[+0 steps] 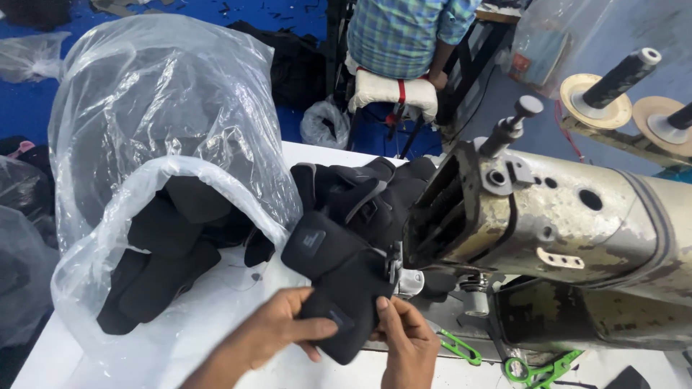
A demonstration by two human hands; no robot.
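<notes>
Both my hands are on the black fabric piece [339, 277], right at the near edge of the white table [238, 302], just in front of the sewing machine [562, 230]. My left hand [277, 331] comes in from the near left, thumb laid across the top of the cloth and fingers curled under it, pinching its lower edge. My right hand [407, 338] sits just beside it on the right, thumb pressed onto the fabric's near right corner, fingers folded beneath, so that hand is closed on the cloth too. The piece tilts up and away from me, a small grey patch [312, 239] showing on its far left part, and its far right edge reaches in under the presser foot [395, 265] at the head of the machine. Behind it, further from me, a heap of black pieces with grey straps [367, 191] lies against the machine's worn, chipped metal body. To the left, a big clear plastic bag [158, 130] stands open on the table, with more black pieces [162, 263] spilling out of its mouth toward me. Near right, green-handled snips [537, 367] lie on the machine bed. Far right, two thread spindles on round discs [605, 90] stick up. At the far side, a person in a checked shirt [407, 32] sits on a padded stool [393, 90], back to me, over a blue floor [29, 101].
</notes>
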